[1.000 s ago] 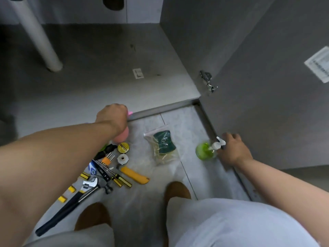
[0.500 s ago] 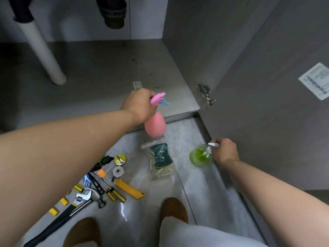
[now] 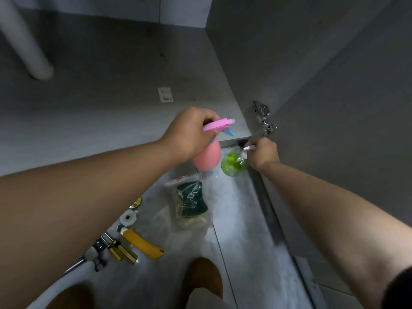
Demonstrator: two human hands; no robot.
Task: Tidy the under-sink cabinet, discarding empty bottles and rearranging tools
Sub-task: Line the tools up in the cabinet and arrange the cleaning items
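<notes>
My left hand grips the neck of a pink spray bottle and holds it in the air over the cabinet's front edge. My right hand grips the white pump head of a green bottle, lifted beside the pink one near the right corner. The cabinet floor lies bare just beyond both bottles. On the tiled floor below lie a bagged green sponge, a yellow utility knife, screwdrivers and a wrench head, partly hidden by my left arm.
A white drain pipe stands at the cabinet's back left. The open grey door hangs on the right with a metal hinge. A white sticker lies on the cabinet floor. My shoes stand near the tools.
Both hands lifted their bottles off the tiled floor and carried them forward to the cabinet's front right corner. The two bottles came close together.
</notes>
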